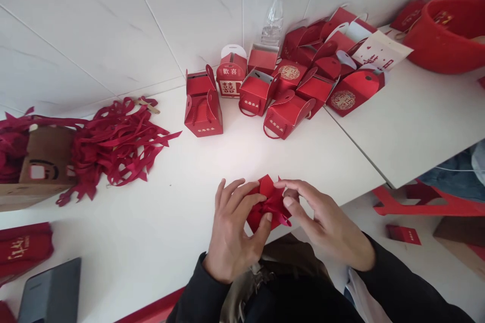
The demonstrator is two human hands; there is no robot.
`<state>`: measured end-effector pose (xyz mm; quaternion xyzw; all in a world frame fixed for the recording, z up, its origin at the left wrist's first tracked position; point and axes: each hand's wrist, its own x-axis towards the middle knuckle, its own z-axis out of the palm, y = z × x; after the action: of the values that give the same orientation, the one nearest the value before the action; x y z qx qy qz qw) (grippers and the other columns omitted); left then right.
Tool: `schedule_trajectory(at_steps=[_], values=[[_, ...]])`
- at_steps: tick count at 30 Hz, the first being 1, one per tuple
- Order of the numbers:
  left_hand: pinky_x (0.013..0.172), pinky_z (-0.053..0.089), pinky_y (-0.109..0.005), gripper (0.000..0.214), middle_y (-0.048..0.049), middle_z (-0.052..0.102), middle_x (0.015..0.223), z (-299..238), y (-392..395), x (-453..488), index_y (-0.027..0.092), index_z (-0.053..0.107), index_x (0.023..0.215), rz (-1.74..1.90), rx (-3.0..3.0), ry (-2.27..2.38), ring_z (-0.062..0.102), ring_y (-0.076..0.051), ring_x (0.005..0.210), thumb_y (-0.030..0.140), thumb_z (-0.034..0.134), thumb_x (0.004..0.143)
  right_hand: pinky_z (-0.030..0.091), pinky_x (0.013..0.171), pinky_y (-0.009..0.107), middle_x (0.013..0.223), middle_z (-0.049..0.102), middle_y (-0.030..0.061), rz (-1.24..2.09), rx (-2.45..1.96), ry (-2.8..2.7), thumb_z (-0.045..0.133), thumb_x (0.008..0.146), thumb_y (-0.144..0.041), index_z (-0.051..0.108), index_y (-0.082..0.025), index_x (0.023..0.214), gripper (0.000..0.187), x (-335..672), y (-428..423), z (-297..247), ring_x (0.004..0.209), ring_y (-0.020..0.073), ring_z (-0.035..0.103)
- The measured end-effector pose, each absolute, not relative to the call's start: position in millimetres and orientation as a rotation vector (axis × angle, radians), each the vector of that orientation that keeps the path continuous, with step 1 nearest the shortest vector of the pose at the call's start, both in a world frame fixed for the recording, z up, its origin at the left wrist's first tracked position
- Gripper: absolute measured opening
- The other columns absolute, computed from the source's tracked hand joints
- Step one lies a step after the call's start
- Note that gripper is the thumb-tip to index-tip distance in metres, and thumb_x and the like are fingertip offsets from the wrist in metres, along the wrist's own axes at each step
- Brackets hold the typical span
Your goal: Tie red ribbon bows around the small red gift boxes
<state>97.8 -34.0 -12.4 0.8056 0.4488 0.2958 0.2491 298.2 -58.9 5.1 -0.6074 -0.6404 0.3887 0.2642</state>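
Observation:
Both my hands are on a small red gift box (262, 214) at the near edge of the white table (151, 212). My left hand (233, 232) wraps its fingers round the box's left side. My right hand (322, 219) pinches a red ribbon (276, 205) lying across the top of the box. The box's lower part is hidden behind my fingers.
A heap of loose red ribbons (117, 144) spills from a brown cardboard box (41, 169) at the left. Several red gift boxes (265, 91) stand at the back near a plastic bottle (273, 17). A red basin (449, 33) sits far right. A dark device (51, 292) lies near left.

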Motion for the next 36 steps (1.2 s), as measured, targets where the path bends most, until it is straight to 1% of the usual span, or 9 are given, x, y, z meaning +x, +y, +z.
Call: schedule_trajectory(at_steps=[3, 5, 8, 10, 12, 15, 20, 25, 36], values=[[0.120, 0.026, -0.056, 0.030, -0.0054, 0.063, 0.132, -10, -36, 91, 0.024, 0.061, 0.115, 0.797, 2.201, 1.188, 0.051, -0.026, 0.129, 0.016, 0.064, 0.087, 0.053, 0.082, 0.039, 0.104, 0.065, 0.0060, 0.929, -1.608, -1.846, 0.044, 0.105, -0.034, 0.058, -0.026, 0.114, 0.018, 300, -51, 2, 0.095, 0.0235, 0.062], [0.119, 0.028, -0.055, 0.030, -0.0069, 0.061, 0.133, -10, -38, 84, 0.023, 0.060, 0.116, 0.817, 2.205, 1.203, 0.052, -0.025, 0.128, 0.014, 0.062, 0.087, 0.052, 0.076, 0.037, 0.095, 0.063, 0.0051, 0.883, -1.612, -1.865, 0.046, 0.104, -0.032, 0.057, -0.025, 0.103, 0.013, 301, -51, 3, 0.087, 0.0224, 0.061], [0.108, 0.041, -0.049, 0.029, -0.0083, 0.061, 0.129, -12, -43, 71, 0.022, 0.059, 0.115, 0.840, 2.162, 1.281, 0.054, -0.025, 0.122, 0.012, 0.059, 0.089, 0.050, 0.067, 0.034, 0.092, 0.060, 0.0042, 0.843, -1.670, -1.790, 0.052, 0.101, -0.037, 0.054, -0.025, 0.105, 0.012, 300, -59, 7, 0.083, 0.0224, 0.059], [0.096, 0.047, -0.043, 0.030, -0.0085, 0.061, 0.123, -13, -47, 66, 0.022, 0.060, 0.117, 0.841, 2.132, 1.324, 0.054, -0.024, 0.116, 0.012, 0.059, 0.089, 0.050, 0.072, 0.036, 0.094, 0.060, 0.0036, 0.842, -1.651, -1.856, 0.060, 0.097, -0.038, 0.053, -0.026, 0.103, 0.016, 298, -67, 10, 0.085, 0.0232, 0.058], [0.091, 0.048, -0.040, 0.033, -0.0090, 0.060, 0.120, -13, -49, 66, 0.022, 0.059, 0.121, 0.852, 2.133, 1.352, 0.053, -0.024, 0.112, 0.012, 0.060, 0.089, 0.049, 0.079, 0.040, 0.094, 0.061, 0.0029, 0.842, -1.598, -1.974, 0.060, 0.096, -0.031, 0.052, -0.025, 0.097, 0.009, 296, -72, 11, 0.087, 0.0231, 0.058], [0.089, 0.047, -0.041, 0.035, -0.0093, 0.058, 0.121, -10, -48, 71, 0.022, 0.060, 0.122, 0.878, 2.164, 1.351, 0.052, -0.025, 0.110, 0.013, 0.061, 0.089, 0.048, 0.080, 0.040, 0.091, 0.063, 0.0021, 0.836, -1.589, -1.999, 0.050, 0.098, -0.020, 0.052, -0.024, 0.092, 0.008, 294, -71, 9, 0.085, 0.0217, 0.059], [0.086, 0.044, -0.039, 0.017, -0.0041, 0.063, 0.107, -7, -42, 79, 0.023, 0.065, 0.097, 0.906, 2.179, 1.276, 0.053, -0.021, 0.102, 0.009, 0.061, 0.090, 0.052, 0.077, 0.037, 0.089, 0.065, 0.0018, 0.826, -1.608, -1.932, 0.050, 0.099, -0.025, 0.055, -0.025, 0.093, 0.008, 296, -65, 5, 0.083, 0.0212, 0.063], [0.085, 0.047, -0.036, 0.017, -0.0048, 0.063, 0.107, -17, -46, 73, 0.022, 0.062, 0.098, 0.899, 2.121, 1.248, 0.055, -0.020, 0.103, 0.007, 0.058, 0.092, 0.051, 0.064, 0.032, 0.085, 0.066, 0.0014, 0.844, -1.638, -1.898, 0.050, 0.101, -0.029, 0.057, -0.025, 0.091, 0.014, 298, -65, 3, 0.075, 0.0194, 0.063], [0.077, 0.055, -0.026, 0.014, -0.0068, 0.064, 0.113, -24, -52, 67, 0.022, 0.057, 0.093, 0.906, 1.958, 1.264, 0.064, -0.016, 0.103, 0.009, 0.051, 0.094, 0.039, 0.047, 0.026, 0.078, 0.064, 0.0013, 0.915, -1.675, -1.869, 0.052, 0.098, -0.029, 0.061, -0.024, 0.083, 0.018, 299, -58, 12, 0.069, 0.0181, 0.057]])
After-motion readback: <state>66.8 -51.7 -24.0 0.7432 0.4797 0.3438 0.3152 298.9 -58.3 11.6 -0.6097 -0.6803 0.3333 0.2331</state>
